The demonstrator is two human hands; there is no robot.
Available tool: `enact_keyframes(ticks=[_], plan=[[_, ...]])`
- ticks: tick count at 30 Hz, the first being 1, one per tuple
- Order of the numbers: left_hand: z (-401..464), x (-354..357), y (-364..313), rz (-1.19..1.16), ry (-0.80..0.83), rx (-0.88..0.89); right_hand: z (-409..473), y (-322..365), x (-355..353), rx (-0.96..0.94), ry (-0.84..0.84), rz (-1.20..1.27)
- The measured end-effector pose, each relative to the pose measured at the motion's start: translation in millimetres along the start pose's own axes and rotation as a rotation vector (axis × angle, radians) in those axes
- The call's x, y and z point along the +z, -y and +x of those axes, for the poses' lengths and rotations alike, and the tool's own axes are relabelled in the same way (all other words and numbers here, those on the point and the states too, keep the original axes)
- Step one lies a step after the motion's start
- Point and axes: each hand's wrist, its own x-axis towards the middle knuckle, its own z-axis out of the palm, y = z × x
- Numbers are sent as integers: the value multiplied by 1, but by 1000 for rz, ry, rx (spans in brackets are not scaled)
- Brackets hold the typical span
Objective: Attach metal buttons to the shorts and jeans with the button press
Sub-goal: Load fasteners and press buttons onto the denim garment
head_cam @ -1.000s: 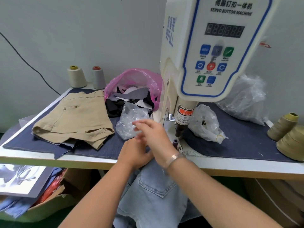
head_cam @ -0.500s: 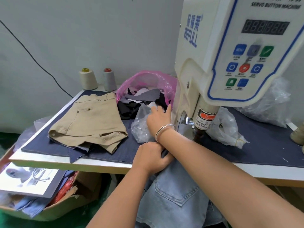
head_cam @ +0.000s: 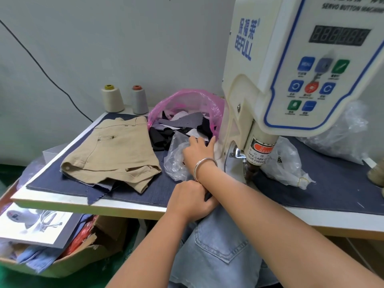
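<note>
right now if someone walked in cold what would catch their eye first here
The tall cream button press machine with its blue-edged control panel dominates the right side. Beside its base, the right hand reaches into a crumpled clear plastic bag, while the left hand grips light blue denim jeans at the table's front edge. Folded tan shorts lie on the left, in front of a pink plastic bag of fabric scraps.

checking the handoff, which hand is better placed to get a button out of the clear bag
Right. The right hand already reaches into the clear bag, while the left hand grips the jeans at the table edge.
</note>
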Motion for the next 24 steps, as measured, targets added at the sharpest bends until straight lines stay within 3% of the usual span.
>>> enact_keyframes(ticks=[10, 16, 20, 24], plan=[[1, -1, -1, -28, 26, -44, 4, 3, 0, -35, -29, -82], [1, -1, -1, 10, 17, -20, 3, 0, 1, -33, -34, -7], [1, -5, -3, -29, 19, -13, 1, -7, 3, 15, -114, 299], [0, -7, -4, -67, 5, -6, -12, -18, 2, 91, -428, 806]])
